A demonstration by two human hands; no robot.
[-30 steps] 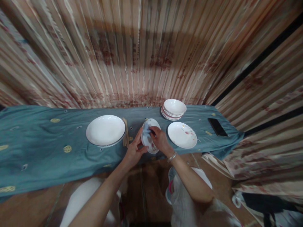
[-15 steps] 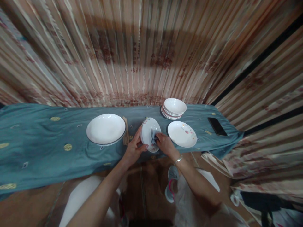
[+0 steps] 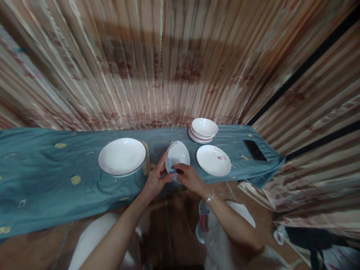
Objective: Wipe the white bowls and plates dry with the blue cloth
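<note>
A white bowl (image 3: 181, 153) with a small floral pattern is held tilted above the near part of the table, its inside towards me. My left hand (image 3: 157, 177) grips its left side, thumb at the near rim. Pinched in my right hand (image 3: 189, 176) is a light blue cloth (image 3: 172, 165), pressed against the bowl's inner left side close to my left thumb. The right hand hides part of the bowl's lower rim. Just left of the bowl lie several wooden chopsticks (image 3: 146, 159). On its right rests a flat white plate (image 3: 213, 160) with flowers.
A large white oval dish (image 3: 122, 156), apparently on another, sits left of the chopsticks. Behind the floral plate stands a stack of bowls (image 3: 204, 128). A black phone (image 3: 254, 150) lies near the right end of the blue tablecloth (image 3: 56, 180). A pleated curtain (image 3: 157, 67) hangs behind.
My right hand has moved the cloth left and slightly down inside the bowl, from its middle to its left side near my left thumb. The whole view has shifted slightly.
</note>
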